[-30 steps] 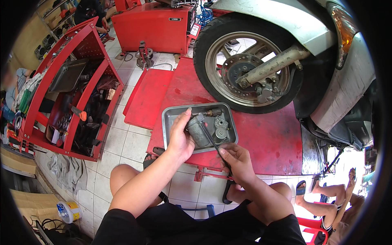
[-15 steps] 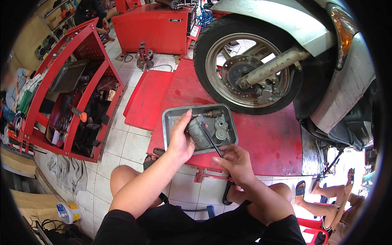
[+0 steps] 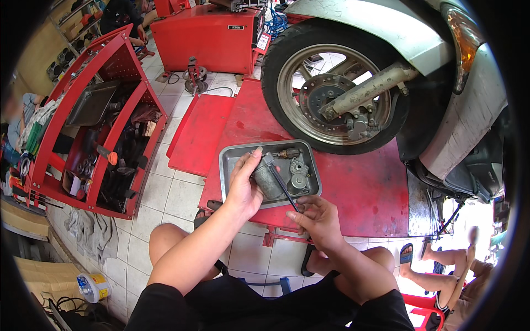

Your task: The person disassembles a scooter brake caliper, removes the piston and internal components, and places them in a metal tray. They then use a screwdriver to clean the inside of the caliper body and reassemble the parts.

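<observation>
A grey cylindrical motor [image 3: 268, 183] is held over the metal tray [image 3: 224, 174] by my left hand [image 3: 244, 190], its thumb up at the top end and the fingers mostly hidden behind. From the motor's upper end a thin black cable or rod [image 3: 285, 191] slants down to my right hand [image 3: 319, 223], whose thumb and fingers pinch its lower end. Whether it is fixed to the motor I cannot tell. Inside the tray, a grey metal housing [image 3: 298, 179] with a round end lies to the right, and a darker part with a shaft [image 3: 287, 153] lies along the far side.
The tray sits on a red platform [image 3: 353, 193]. Just beyond it stands a scooter's front wheel [image 3: 279, 118]. A red tool cart [image 3: 118, 149] is at left, with a red machine [image 3: 207, 41] behind. Another person's leg [image 3: 439, 284] is at lower right.
Both my hands keep their grip and have hardly moved. At the far right, the other person's raised hand has shifted slightly and is blurred.
</observation>
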The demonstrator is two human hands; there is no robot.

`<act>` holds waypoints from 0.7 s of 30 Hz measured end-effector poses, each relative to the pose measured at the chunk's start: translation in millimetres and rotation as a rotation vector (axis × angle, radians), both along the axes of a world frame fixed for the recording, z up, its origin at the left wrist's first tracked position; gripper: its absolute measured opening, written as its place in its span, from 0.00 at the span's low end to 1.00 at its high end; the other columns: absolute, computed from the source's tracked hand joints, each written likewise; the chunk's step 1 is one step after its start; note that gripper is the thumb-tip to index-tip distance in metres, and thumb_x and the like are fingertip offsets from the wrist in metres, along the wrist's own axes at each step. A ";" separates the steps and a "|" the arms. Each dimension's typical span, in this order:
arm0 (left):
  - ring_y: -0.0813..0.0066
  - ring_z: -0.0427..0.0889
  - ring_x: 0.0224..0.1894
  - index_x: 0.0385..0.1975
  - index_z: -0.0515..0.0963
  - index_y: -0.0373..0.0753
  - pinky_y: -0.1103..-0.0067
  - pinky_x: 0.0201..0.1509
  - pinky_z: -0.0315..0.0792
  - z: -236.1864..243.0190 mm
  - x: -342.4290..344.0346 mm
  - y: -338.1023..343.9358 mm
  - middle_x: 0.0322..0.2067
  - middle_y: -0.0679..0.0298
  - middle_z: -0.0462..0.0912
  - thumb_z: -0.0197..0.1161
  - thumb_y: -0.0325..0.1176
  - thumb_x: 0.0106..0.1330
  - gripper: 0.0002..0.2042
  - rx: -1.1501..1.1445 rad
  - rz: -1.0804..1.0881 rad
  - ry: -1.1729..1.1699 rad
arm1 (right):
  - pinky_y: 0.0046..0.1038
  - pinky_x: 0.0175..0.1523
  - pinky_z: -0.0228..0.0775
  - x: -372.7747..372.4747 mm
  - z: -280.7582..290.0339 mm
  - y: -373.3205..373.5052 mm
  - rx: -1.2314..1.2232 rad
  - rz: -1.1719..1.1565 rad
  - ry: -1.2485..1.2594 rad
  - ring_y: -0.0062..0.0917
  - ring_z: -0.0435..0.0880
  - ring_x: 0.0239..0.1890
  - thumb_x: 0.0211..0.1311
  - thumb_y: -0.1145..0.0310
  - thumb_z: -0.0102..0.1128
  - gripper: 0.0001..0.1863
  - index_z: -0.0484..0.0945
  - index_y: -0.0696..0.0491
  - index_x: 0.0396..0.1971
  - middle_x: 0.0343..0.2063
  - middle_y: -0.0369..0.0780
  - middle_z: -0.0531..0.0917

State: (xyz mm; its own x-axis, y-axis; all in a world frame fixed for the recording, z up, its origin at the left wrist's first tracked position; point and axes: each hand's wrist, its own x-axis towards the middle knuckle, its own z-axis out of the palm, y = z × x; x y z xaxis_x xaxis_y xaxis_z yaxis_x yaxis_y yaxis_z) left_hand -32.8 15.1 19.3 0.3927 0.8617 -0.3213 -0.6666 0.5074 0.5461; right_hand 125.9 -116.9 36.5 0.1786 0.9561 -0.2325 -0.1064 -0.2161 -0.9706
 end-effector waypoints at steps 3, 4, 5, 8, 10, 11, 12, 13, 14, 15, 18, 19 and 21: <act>0.62 0.83 0.43 0.41 0.72 0.44 0.64 0.51 0.79 5.8 -0.1 -1.5 0.37 0.60 0.81 0.64 0.44 0.67 0.13 0.039 0.024 0.019 | 0.17 0.25 0.73 0.3 1.7 2.0 -0.029 -0.074 0.026 0.16 0.81 0.25 0.62 0.72 0.68 0.17 0.74 0.65 0.46 0.28 0.40 0.82; 0.62 0.83 0.43 0.41 0.71 0.43 0.64 0.51 0.79 6.3 -0.5 -1.3 0.37 0.60 0.81 0.64 0.43 0.68 0.13 0.042 0.029 0.014 | 0.17 0.25 0.74 0.4 3.0 2.6 -0.041 -0.100 0.037 0.16 0.81 0.25 0.62 0.72 0.68 0.17 0.74 0.65 0.45 0.28 0.40 0.82; 0.62 0.83 0.44 0.41 0.71 0.43 0.64 0.51 0.79 6.7 -0.8 -1.4 0.37 0.61 0.81 0.63 0.42 0.68 0.12 0.046 0.035 0.009 | 0.18 0.26 0.74 0.5 4.1 3.1 -0.038 -0.092 0.018 0.17 0.82 0.25 0.62 0.72 0.68 0.17 0.74 0.65 0.45 0.29 0.40 0.83; 0.62 0.83 0.44 0.43 0.70 0.43 0.64 0.51 0.79 7.4 -1.5 -1.9 0.37 0.60 0.80 0.63 0.41 0.68 0.13 0.037 0.035 0.001 | 0.19 0.27 0.76 0.5 7.6 2.8 -0.023 -0.049 -0.078 0.18 0.83 0.26 0.62 0.72 0.68 0.16 0.75 0.66 0.44 0.29 0.42 0.83; 0.62 0.83 0.44 0.43 0.70 0.43 0.64 0.51 0.79 9.4 -2.4 -3.7 0.38 0.60 0.80 0.63 0.41 0.68 0.13 0.021 0.021 0.015 | 0.19 0.28 0.78 0.2 11.0 1.3 -0.009 0.008 -0.190 0.18 0.84 0.28 0.62 0.73 0.68 0.16 0.75 0.66 0.44 0.29 0.42 0.83; 0.62 0.83 0.44 0.43 0.70 0.43 0.64 0.52 0.79 10.2 -2.5 -4.3 0.38 0.60 0.80 0.63 0.41 0.68 0.13 0.013 0.013 0.022 | 0.19 0.28 0.78 0.0 9.2 1.3 0.016 -0.003 -0.192 0.18 0.84 0.28 0.62 0.73 0.68 0.16 0.75 0.66 0.44 0.29 0.43 0.83; 0.62 0.83 0.44 0.43 0.70 0.43 0.64 0.52 0.79 10.1 -2.5 -4.2 0.38 0.60 0.80 0.63 0.41 0.68 0.13 0.017 0.011 0.015 | 0.20 0.29 0.78 -0.4 5.8 1.5 0.042 -0.014 -0.193 0.18 0.84 0.29 0.63 0.73 0.67 0.16 0.75 0.67 0.44 0.29 0.43 0.83; 0.62 0.83 0.44 0.43 0.70 0.43 0.64 0.52 0.79 9.7 -2.4 -4.0 0.38 0.60 0.80 0.63 0.41 0.68 0.13 0.021 0.009 0.006 | 0.20 0.29 0.78 -0.9 4.1 1.4 0.066 -0.025 -0.196 0.18 0.85 0.29 0.63 0.73 0.67 0.16 0.75 0.67 0.44 0.29 0.43 0.83; 0.62 0.83 0.44 0.43 0.70 0.43 0.64 0.52 0.79 9.3 -2.3 -3.7 0.38 0.60 0.80 0.63 0.41 0.68 0.13 0.025 0.006 -0.002 | 0.20 0.29 0.79 -1.4 4.4 1.1 0.056 -0.033 -0.173 0.18 0.85 0.29 0.63 0.73 0.67 0.16 0.75 0.67 0.44 0.29 0.43 0.83; 0.62 0.83 0.44 0.43 0.70 0.43 0.64 0.52 0.79 8.9 -2.1 -3.4 0.38 0.60 0.81 0.63 0.41 0.68 0.12 0.028 0.011 -0.005 | 0.20 0.30 0.79 -1.8 5.0 0.9 0.046 -0.041 -0.151 0.18 0.85 0.29 0.63 0.74 0.67 0.15 0.75 0.68 0.44 0.29 0.43 0.83; 0.62 0.83 0.44 0.43 0.70 0.43 0.64 0.51 0.79 8.5 -2.5 -2.6 0.37 0.60 0.81 0.63 0.40 0.68 0.12 0.036 0.022 -0.014 | 0.19 0.30 0.79 -3.4 5.9 -0.3 0.025 -0.058 -0.106 0.18 0.84 0.29 0.64 0.74 0.66 0.14 0.77 0.67 0.43 0.28 0.42 0.83; 0.62 0.83 0.44 0.43 0.70 0.43 0.64 0.51 0.79 8.0 -2.7 -2.4 0.37 0.60 0.81 0.63 0.40 0.68 0.12 0.038 0.018 -0.016 | 0.19 0.30 0.79 -3.8 5.8 -0.5 0.020 -0.063 -0.093 0.18 0.84 0.28 0.64 0.74 0.65 0.13 0.77 0.67 0.43 0.28 0.41 0.84; 0.62 0.83 0.44 0.43 0.70 0.43 0.64 0.51 0.79 6.5 -3.4 -2.1 0.37 0.60 0.81 0.63 0.40 0.68 0.12 0.038 0.017 -0.018 | 0.18 0.30 0.77 -5.3 8.1 -0.7 0.015 -0.046 -0.139 0.18 0.83 0.27 0.65 0.75 0.64 0.11 0.79 0.66 0.42 0.28 0.40 0.84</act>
State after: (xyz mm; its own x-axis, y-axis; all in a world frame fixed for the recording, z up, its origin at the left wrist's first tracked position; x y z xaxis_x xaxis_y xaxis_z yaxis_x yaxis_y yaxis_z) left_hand -36.2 13.1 25.8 0.3830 0.8797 -0.2818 -0.6847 0.4752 0.5526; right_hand 120.6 -117.7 44.5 0.2517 0.9494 -0.1879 0.0198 -0.1992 -0.9798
